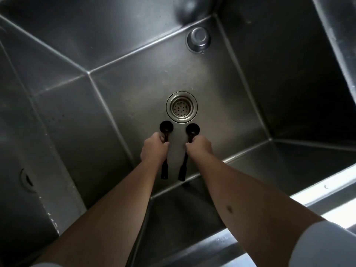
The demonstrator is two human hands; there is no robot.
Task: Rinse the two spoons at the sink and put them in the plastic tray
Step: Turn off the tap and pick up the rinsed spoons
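Two black spoons are down inside a deep steel sink (134,78). My left hand (153,147) is closed around the stem of the left spoon (166,127), whose round bowl points toward the drain. My right hand (200,146) grips the right spoon (192,129) the same way. Both handle ends stick out below my fists, close to the sink floor. The spoons lie parallel, a small gap apart. No running water shows, and the plastic tray is not in view.
A round strainer drain (181,107) sits just beyond the spoon bowls. A steel overflow fitting (198,39) is on the far wall. The sink's bright front rim (327,189) runs along the lower right, and a side wall (28,151) rises at left.
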